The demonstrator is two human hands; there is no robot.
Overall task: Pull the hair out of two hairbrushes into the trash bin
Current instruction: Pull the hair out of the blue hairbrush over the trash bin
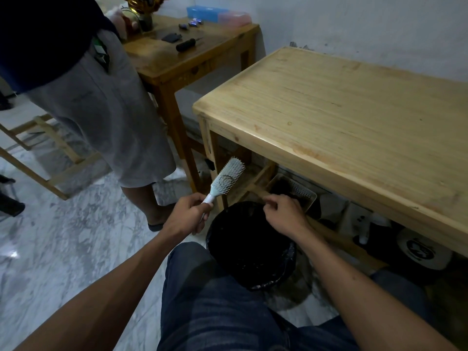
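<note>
A lived-in room of a home. The floor (63, 236) at lower left is marbled tile, the wall (379, 26) at upper right is scuffed white plaster. A bare pale wooden table (342, 117) fills the right, with household clutter stowed beneath it. A darker side table (182, 57) at top centre carries small personal odds and ends and plastic boxes (217, 15).
</note>
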